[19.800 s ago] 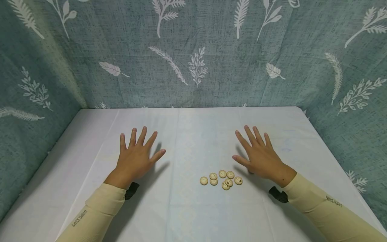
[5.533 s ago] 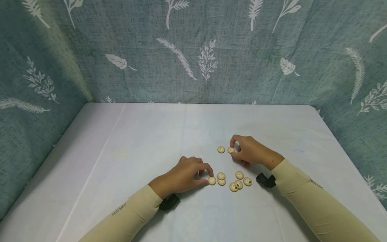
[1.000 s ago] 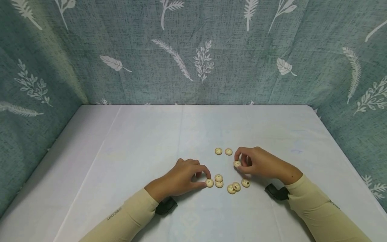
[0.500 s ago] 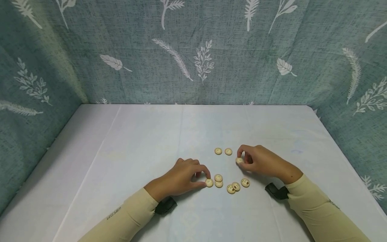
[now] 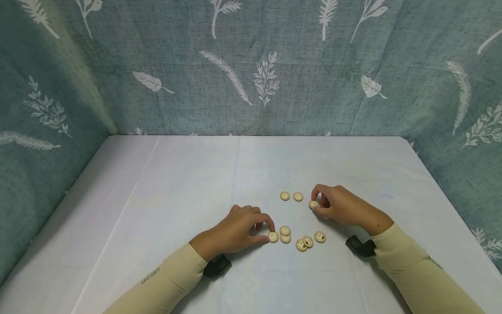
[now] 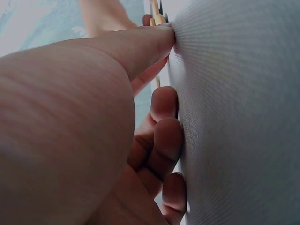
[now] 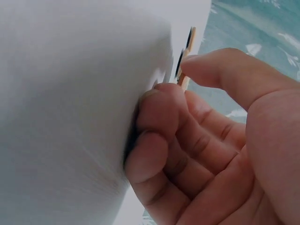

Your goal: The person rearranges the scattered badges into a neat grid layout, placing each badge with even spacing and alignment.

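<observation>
Biggest thing here is the teal curtain [image 5: 180,111] with white leaf prints, wrapping the back and both sides; below it there's a table [image 5: 188,170] under a whitish cloth; two arms come in from the near edge in beige sleeves [image 5: 168,279], each with a black strap [image 5: 217,266] thing at the wrist.

Left hand [image 5: 240,229] is down low near the middle of the table, thumb and index closed in narrow on a pale wooden-looking disc [image 5: 273,237], kinda like a button; that disc looks flat on the cloth, and the left wrist view has the other fingertips curled right down by the surface; right hand [image 5: 338,205] is farther back and over to the right, pinching another disc [image 5: 314,204] between thumb and index; can't really tell if that one's touching the cloth or a bit above it.

As for the loose ones, two back discs [image 5: 291,196] sit side by side with a small gap, just left of the right hand's one; just right of the left hand's disc is an overlapping pair [image 5: 285,234], the farther one lying partly on the nearer; then a second overlapping pair [image 5: 305,243], and a single disc [image 5: 320,237] just right of that, dark spot on its face.
</observation>
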Demonstrator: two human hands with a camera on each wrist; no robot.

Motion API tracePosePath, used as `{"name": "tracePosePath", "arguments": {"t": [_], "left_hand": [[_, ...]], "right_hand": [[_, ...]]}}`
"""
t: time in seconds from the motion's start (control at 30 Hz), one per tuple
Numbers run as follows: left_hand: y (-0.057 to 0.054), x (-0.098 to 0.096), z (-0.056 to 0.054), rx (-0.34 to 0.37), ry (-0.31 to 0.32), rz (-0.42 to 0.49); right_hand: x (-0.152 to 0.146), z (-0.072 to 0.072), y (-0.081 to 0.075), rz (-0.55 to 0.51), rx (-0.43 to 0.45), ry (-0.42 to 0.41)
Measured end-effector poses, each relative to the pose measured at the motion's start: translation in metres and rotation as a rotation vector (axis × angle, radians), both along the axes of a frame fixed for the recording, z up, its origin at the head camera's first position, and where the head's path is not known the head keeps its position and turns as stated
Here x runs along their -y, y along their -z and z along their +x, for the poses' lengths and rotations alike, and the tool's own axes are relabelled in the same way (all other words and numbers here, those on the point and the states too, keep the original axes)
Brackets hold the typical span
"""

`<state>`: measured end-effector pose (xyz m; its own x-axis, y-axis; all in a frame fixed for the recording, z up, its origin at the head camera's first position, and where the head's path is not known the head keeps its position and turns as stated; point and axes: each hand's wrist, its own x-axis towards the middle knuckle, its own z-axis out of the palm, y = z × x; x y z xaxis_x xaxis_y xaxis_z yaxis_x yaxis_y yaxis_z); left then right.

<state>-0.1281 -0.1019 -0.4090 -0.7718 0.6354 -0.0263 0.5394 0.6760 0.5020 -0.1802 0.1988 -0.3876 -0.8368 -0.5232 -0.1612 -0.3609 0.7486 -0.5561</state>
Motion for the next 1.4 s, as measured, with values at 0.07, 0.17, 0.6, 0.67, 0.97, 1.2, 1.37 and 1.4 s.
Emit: {"name": "tracePosePath", "arguments": {"t": [0.07,0.17,0.6,0.67,0.97,1.2,1.37,1.4], "left_hand": [[0.0,0.0,0.0,-0.007,0.007,0.003],[0.001,0.001,0.0,-0.015,0.008,0.001],[0.001,0.001,0.0,-0.016,0.011,0.003],[0.0,0.001,0.0,-0.011,0.011,0.005],[0.002,0.0,-0.001,-0.01,0.014,-0.003],[0.002,0.0,-0.001,-0.003,0.01,-0.012],[0.002,0.001,-0.001,-0.008,0.011,-0.012],[0.001,0.001,0.0,-0.009,0.011,-0.013]], "right_hand": [[0.0,-0.001,0.0,0.007,0.01,0.007],[0.001,-0.004,-0.001,0.014,0.015,0.009],[0.005,-0.01,-0.002,0.026,0.065,0.029],[0.005,-0.011,-0.001,0.024,0.081,0.041],[0.004,-0.013,-0.003,0.033,0.088,0.034],[0.007,-0.014,-0.002,0.045,0.104,0.05],[0.007,-0.015,-0.002,0.034,0.108,0.046],[0.007,-0.015,-0.002,0.033,0.108,0.047]]}}
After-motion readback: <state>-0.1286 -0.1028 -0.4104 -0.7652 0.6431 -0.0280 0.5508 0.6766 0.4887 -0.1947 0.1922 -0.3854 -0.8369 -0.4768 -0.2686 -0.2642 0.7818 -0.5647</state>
